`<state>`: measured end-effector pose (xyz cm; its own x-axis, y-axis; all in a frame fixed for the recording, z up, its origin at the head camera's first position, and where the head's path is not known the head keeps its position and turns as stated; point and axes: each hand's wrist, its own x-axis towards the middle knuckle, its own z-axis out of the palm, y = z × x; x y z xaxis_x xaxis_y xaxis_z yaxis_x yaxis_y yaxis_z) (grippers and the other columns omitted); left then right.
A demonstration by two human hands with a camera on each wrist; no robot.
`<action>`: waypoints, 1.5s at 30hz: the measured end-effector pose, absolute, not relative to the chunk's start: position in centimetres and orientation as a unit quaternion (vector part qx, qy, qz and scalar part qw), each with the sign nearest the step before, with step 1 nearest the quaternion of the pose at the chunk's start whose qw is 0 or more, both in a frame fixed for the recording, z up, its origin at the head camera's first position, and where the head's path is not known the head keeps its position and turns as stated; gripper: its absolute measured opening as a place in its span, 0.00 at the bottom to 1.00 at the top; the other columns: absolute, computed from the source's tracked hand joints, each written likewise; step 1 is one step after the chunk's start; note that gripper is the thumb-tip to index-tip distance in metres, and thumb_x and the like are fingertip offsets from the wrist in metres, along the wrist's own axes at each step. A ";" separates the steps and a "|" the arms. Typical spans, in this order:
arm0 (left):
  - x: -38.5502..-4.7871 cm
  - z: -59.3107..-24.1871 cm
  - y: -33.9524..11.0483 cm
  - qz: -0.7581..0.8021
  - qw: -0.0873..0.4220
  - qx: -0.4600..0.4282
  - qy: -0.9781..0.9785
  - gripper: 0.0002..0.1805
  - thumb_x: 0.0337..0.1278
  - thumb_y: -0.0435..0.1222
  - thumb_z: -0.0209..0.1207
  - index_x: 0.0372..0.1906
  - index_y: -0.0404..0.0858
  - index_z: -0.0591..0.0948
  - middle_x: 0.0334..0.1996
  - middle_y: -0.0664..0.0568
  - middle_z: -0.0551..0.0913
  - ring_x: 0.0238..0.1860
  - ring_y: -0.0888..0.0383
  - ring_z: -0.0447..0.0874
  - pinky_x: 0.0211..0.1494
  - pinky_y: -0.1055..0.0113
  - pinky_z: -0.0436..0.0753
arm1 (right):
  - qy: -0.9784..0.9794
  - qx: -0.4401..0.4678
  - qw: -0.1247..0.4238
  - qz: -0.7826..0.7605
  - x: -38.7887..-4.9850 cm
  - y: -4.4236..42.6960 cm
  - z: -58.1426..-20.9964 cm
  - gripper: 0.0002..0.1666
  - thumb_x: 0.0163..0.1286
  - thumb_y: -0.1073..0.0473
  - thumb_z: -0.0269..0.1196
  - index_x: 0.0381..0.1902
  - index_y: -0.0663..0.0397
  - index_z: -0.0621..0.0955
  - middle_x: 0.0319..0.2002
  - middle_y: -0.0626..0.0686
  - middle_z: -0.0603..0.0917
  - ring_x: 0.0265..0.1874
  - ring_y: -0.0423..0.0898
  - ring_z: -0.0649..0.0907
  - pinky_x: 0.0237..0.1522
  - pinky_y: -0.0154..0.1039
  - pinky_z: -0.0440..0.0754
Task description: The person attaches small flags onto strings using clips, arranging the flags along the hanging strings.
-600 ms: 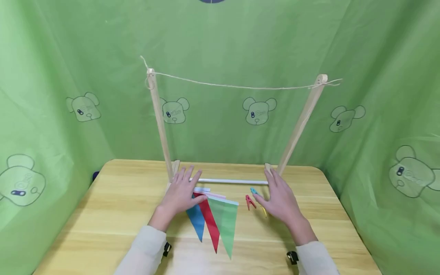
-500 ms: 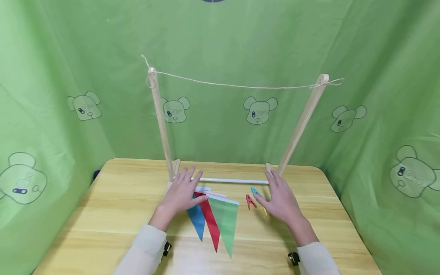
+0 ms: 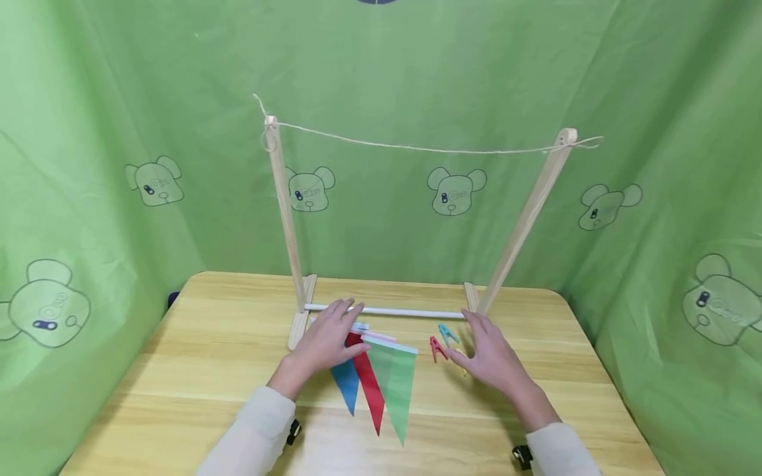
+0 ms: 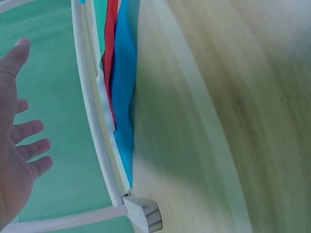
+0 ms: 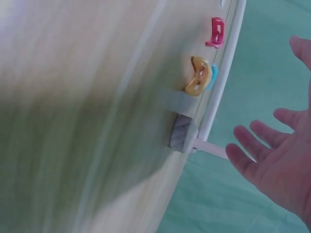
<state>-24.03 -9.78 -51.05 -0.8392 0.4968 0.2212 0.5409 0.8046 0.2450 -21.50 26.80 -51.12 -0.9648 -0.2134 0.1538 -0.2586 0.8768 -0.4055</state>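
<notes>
In the head view my left hand (image 3: 324, 338) hovers over the top edges of several triangular pennants, its fingers fairly straight and holding nothing. A blue pennant (image 3: 347, 385), a red pennant (image 3: 372, 393) and a green pennant (image 3: 394, 377) fan out on the table, points toward me. My right hand (image 3: 493, 352) is beside the clothespins, fingers spread, nothing in it. These are a red clothespin (image 3: 438, 348), a teal clothespin (image 3: 448, 333) and a yellow clothespin (image 3: 463, 365), the last partly behind the thumb. Both wrist views show the hands raised off the table, relaxed.
Behind the hands stands a frame with two wooden posts (image 3: 288, 218), a white crossbar (image 3: 411, 313) and wooden feet (image 3: 298, 329). A thin string (image 3: 411, 147) sags between the post tops. Green curtain (image 3: 381, 231) encloses the wooden table (image 3: 196, 370).
The left hand has shifted right, uncovering the frame's left foot. My right hand has drawn back slightly, showing more of the teal clothespin. The head view has shifted a little.
</notes>
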 end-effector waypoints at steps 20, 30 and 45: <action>-24.3 -53.7 -7.8 -0.280 -0.012 -0.249 -0.927 0.43 0.58 0.56 0.71 0.75 0.43 0.71 0.72 0.43 0.73 0.72 0.43 0.71 0.70 0.48 0.79 | -0.962 0.089 -0.024 0.257 -20.4 27.9 -53.1 0.59 0.59 0.33 0.74 0.74 0.65 0.66 0.68 0.68 0.75 0.67 0.69 0.74 0.68 0.68 0.73; -24.9 -54.3 -7.0 -0.314 -0.028 -0.248 -0.916 0.38 0.56 0.50 0.74 0.70 0.40 0.76 0.67 0.45 0.78 0.71 0.45 0.71 0.72 0.50 0.76 | -0.968 0.083 -0.029 0.233 -20.1 27.8 -53.3 0.52 0.59 0.37 0.76 0.68 0.67 0.73 0.63 0.68 0.79 0.62 0.67 0.79 0.64 0.65 0.77; -25.2 -55.5 -6.3 -0.270 0.016 -0.263 -0.926 0.29 0.57 0.49 0.74 0.59 0.40 0.84 0.53 0.50 0.83 0.55 0.52 0.77 0.60 0.57 0.81 | -0.973 0.067 -0.029 0.218 -20.0 27.8 -53.7 0.44 0.57 0.42 0.78 0.62 0.64 0.79 0.48 0.57 0.86 0.46 0.54 0.85 0.51 0.58 0.85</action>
<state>-25.17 -6.33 -55.52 -0.8611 0.4784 0.1721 0.4959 0.7153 0.4923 -19.96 27.81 -53.72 -0.9893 -0.1434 -0.0263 -0.1184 0.8957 -0.4286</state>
